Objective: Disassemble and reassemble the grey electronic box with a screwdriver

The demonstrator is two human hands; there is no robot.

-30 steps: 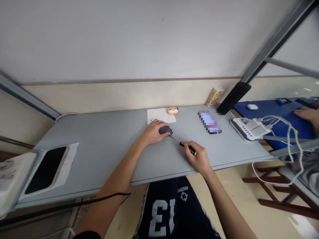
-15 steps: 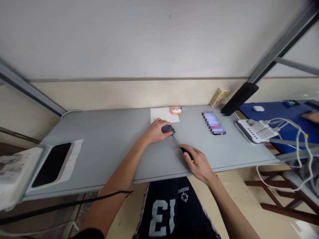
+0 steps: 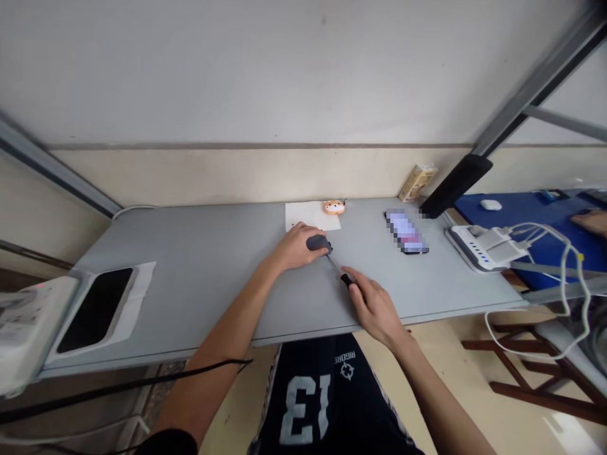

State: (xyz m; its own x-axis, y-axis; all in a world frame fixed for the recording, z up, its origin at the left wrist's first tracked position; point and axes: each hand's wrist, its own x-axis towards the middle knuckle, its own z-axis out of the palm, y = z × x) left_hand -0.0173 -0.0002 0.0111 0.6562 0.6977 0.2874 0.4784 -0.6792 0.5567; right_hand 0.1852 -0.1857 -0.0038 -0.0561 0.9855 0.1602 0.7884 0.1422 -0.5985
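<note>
My left hand (image 3: pixel 300 247) is closed around a dark grey computer mouse (image 3: pixel 318 244) just above or on the grey desk, near the middle. In my right hand (image 3: pixel 374 303) is a screwdriver (image 3: pixel 348 279) with a black handle; my fingers wrap most of it. Its thin metal shaft points up and left, and the tip meets the near right end of the mouse. Whether the tip sits in a screw is too small to tell. Behind my left hand lies a sheet of white paper (image 3: pixel 303 213), with a small orange-and-white animal-faced case (image 3: pixel 334 207) at its right edge.
A phone (image 3: pixel 406 232) lies right of my hands, before a small carton (image 3: pixel 417 182). A power strip (image 3: pixel 488 248) with white cables stands at the desk's right end. At left are a black-screened device (image 3: pixel 97 309) and a white socket box (image 3: pixel 33 335). Another person's hand (image 3: pixel 590 222) shows far right.
My right hand has turned around the screwdriver's handle, with the fingers now further over it. The mouse and my left hand stay nearly in place; the view has shifted slightly.
</note>
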